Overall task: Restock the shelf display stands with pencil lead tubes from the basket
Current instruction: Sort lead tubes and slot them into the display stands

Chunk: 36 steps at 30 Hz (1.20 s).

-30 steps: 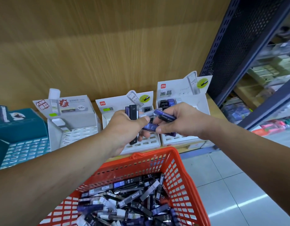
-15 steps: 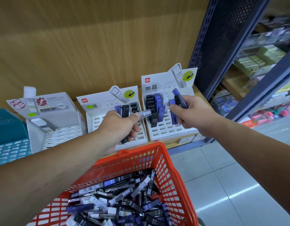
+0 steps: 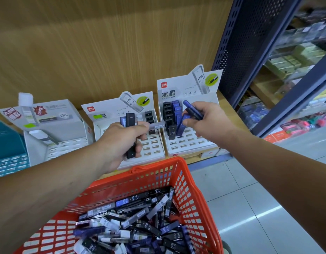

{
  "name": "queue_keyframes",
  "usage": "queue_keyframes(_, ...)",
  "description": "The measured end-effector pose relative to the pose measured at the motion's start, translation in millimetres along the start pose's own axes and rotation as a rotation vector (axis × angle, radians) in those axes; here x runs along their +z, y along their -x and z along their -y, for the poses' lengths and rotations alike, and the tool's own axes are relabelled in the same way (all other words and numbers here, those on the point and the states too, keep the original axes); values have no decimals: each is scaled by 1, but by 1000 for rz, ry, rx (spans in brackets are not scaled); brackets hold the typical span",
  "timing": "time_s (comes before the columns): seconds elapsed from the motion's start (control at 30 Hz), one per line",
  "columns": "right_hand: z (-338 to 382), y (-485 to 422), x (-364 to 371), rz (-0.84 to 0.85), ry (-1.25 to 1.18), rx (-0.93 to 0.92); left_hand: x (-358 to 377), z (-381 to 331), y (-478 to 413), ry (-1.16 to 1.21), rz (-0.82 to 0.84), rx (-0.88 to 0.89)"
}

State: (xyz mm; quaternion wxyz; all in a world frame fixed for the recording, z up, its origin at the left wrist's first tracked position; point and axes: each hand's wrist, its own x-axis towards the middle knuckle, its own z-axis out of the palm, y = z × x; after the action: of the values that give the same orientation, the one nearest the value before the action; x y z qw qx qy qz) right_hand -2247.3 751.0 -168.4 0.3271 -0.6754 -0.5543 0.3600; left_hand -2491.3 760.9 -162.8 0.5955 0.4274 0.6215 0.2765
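Both bare forearms reach forward and converge. The left forearm (image 3: 48,180) comes in from the lower left, the right forearm (image 3: 268,162) from the lower right. The left grip (image 3: 121,142) is a closed fist with its back turned up. Its fingers wrap an upright black tube (image 3: 130,136), and its thumb pins a clear tube (image 3: 157,125) that points sideways toward the right grip (image 3: 208,123). The right grip sits slightly higher and apart from the left grip, wrist straight, with its fingers curled round a few blue tubes (image 3: 192,110) that jut up and to its left.

The basket (image 3: 193,198) runs off the bottom edge, and the shelf goods (image 3: 295,54) at right are blurred.
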Motion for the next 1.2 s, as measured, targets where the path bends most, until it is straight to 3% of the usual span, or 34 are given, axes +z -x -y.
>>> queue_keyframes(0.23,-2,4,-8,86,177,-63,-6,1,1,-43,24,56)
queue_keyframes(0.47,-5,2,-1,-5,207,-82,-7,2,3,-48,65,72)
queue_keyframes(0.73,-2,5,7,-14,581,-181,-4,1,2,-33,71,85)
queue_keyframes(0.9,7,8,3,-42,174,29,1,-1,5,28,114,89)
queue_keyframes(1.0,26,13,-6,-37,-136,84,2,-3,9,-72,151,130)
queue_keyframes(1.07,44,18,-7,60,-257,87,3,-3,14,-184,186,174)
queue_keyframes(1.2,74,25,9,289,-240,-1,10,-8,22,-266,261,200)
